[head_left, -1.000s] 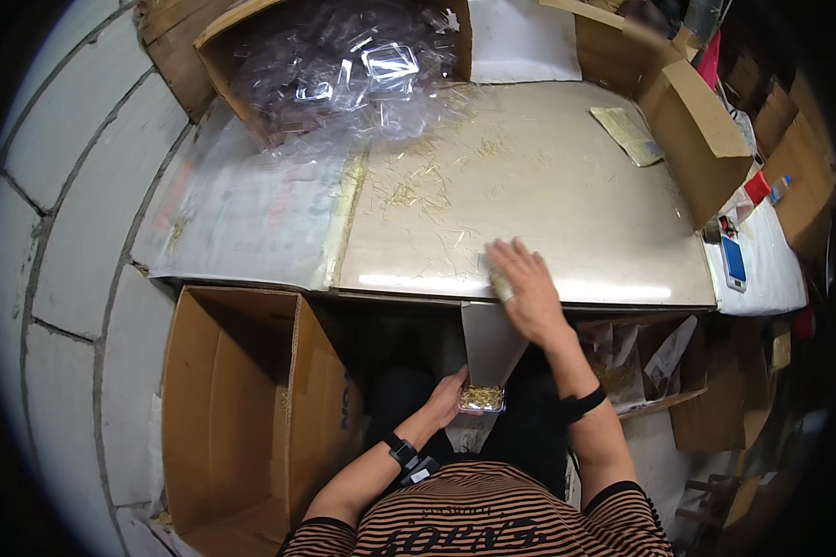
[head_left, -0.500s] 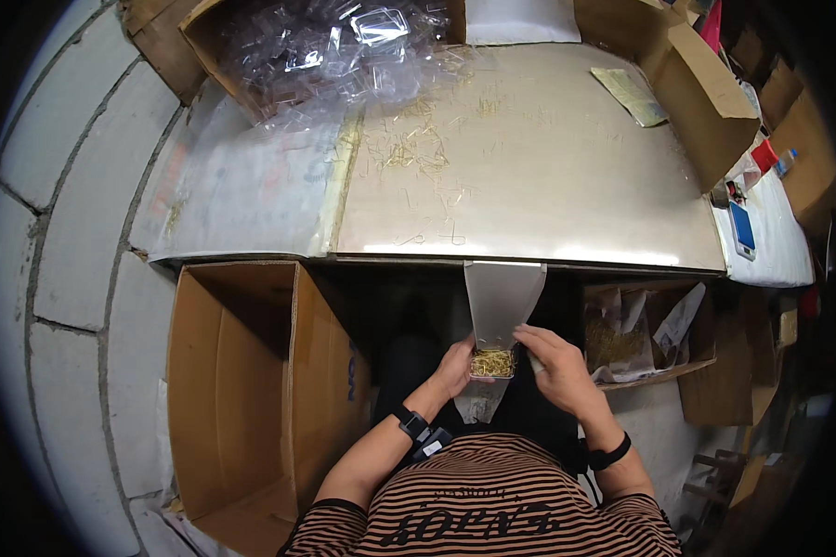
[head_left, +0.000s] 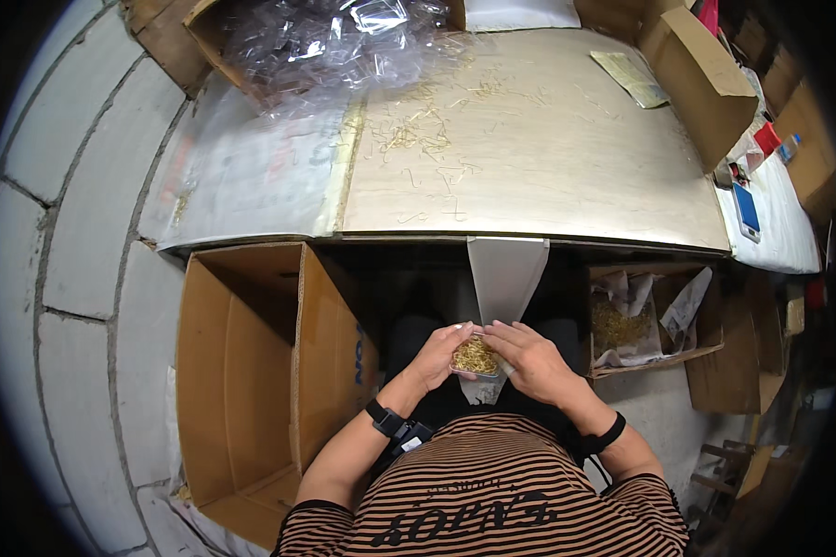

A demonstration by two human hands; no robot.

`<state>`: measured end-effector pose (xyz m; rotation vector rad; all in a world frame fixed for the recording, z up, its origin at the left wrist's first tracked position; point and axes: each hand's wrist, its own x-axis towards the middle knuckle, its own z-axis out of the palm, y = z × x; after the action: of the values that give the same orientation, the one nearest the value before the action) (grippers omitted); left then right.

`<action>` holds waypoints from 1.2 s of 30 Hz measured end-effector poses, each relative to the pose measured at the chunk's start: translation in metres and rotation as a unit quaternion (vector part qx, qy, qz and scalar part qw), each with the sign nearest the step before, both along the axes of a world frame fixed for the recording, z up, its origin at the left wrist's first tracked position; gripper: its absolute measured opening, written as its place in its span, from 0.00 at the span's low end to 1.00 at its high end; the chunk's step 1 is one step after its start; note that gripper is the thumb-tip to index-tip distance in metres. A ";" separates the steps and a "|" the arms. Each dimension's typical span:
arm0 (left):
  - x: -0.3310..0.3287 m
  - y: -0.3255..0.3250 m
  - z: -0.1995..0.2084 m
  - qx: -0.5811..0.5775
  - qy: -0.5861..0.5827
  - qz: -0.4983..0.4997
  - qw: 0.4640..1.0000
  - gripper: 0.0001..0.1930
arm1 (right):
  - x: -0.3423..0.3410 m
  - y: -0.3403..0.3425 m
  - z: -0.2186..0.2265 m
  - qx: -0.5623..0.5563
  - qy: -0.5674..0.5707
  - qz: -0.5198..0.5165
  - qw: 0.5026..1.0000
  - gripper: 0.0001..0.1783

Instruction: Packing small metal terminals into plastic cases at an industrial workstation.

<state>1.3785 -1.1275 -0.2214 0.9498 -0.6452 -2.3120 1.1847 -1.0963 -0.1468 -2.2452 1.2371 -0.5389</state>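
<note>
A small clear plastic box [head_left: 475,356], filled with short gold-coloured wire pieces, is held low in front of my lap. My left hand [head_left: 439,357] grips its left side, with fingertips at the far edge. Curled over the far right corner of the same box, my right hand [head_left: 529,360] presses its fingers against the rim; its thumb is mostly hidden. Something pale shows under the right palm, too unclear to name. A white chute-like strip [head_left: 508,278] slopes from the table's front edge down behind the box, and its lower end shows beneath it.
The table [head_left: 567,158] ahead bears scattered gold wire pieces [head_left: 409,135] and a pile of clear plastic cases [head_left: 344,46]. An open cardboard box [head_left: 241,371] stands left; a lined carton [head_left: 655,362] with gold pieces sits right. A blue-screened device [head_left: 745,212] lies far right.
The box has come off the chute toward me and tilted, its contents now more visible. My right hand has moved left onto its far rim. The view has shifted slightly.
</note>
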 end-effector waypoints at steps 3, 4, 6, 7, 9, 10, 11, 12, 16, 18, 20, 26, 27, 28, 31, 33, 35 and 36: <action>0.002 -0.002 0.015 -0.018 -0.009 0.011 1.000 0.18 | 0.006 0.000 0.003 -0.063 0.009 0.033 0.997 0.23; 0.003 -0.002 0.021 -0.021 -0.001 0.026 0.999 0.18 | 0.004 0.000 0.005 -0.060 0.013 0.041 0.997 0.22; 0.005 -0.004 0.028 -0.016 0.016 0.045 0.999 0.18 | 0.003 -0.002 0.009 -0.060 -0.018 0.020 0.998 0.23; 0.006 -0.004 0.034 -0.017 0.016 0.046 0.999 0.18 | 0.002 -0.004 0.010 -0.057 -0.049 -0.003 0.997 0.23; 0.004 -0.004 0.045 -0.028 0.030 0.071 0.997 0.17 | 0.003 -0.008 0.015 -0.070 -0.058 -0.013 0.996 0.25; 0.004 -0.004 0.042 -0.028 0.031 0.069 0.997 0.17 | 0.006 -0.008 0.021 -0.078 -0.050 -0.010 0.996 0.26; 0.004 -0.004 0.039 -0.052 0.020 0.072 0.996 0.16 | 0.009 -0.009 0.026 -0.085 -0.043 -0.007 0.995 0.27; 0.004 -0.005 0.038 -0.076 0.008 0.076 0.994 0.16 | 0.009 -0.008 0.023 -0.084 -0.001 0.025 0.996 0.28; 0.005 -0.007 0.047 -0.088 -0.018 0.073 0.993 0.14 | 0.006 -0.009 0.024 -0.099 -0.033 -0.015 0.994 0.29; 0.006 -0.009 0.052 -0.061 0.028 0.093 0.993 0.15 | 0.007 -0.011 0.034 -0.104 -0.046 -0.036 0.993 0.30; 0.004 -0.013 0.055 -0.067 0.042 0.096 0.992 0.16 | 0.008 -0.015 0.039 -0.104 -0.076 -0.067 0.989 0.30; 0.004 -0.018 0.073 -0.081 0.046 0.118 0.989 0.20 | -0.008 -0.027 0.018 0.267 -0.445 -0.215 0.827 0.17; 0.004 -0.018 0.073 -0.088 0.044 0.121 0.988 0.21 | -0.011 -0.028 0.017 0.305 -0.458 -0.207 0.809 0.15; 0.003 -0.017 0.074 -0.086 0.043 0.121 0.988 0.21 | -0.008 -0.027 0.016 0.310 -0.447 -0.201 0.815 0.14; -0.006 -0.017 0.078 -0.089 0.029 0.110 0.989 0.19 | -0.001 -0.027 0.015 0.318 -0.453 -0.216 0.804 0.10; -0.007 -0.017 0.077 -0.095 0.024 0.127 0.987 0.18 | 0.001 -0.031 0.017 0.321 -0.445 -0.227 0.805 0.05; -0.005 -0.018 0.075 -0.085 0.031 0.128 0.988 0.17 | 0.005 -0.034 0.022 0.327 -0.421 -0.232 0.813 0.04; -0.004 -0.019 0.074 -0.076 0.039 0.129 0.988 0.16 | 0.006 -0.035 0.023 0.333 -0.398 -0.237 0.822 0.04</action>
<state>1.3741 -1.1460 -0.1477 0.8174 -0.6179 -2.0307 1.1909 -1.1314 -0.1236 -0.9357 1.2284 -0.9231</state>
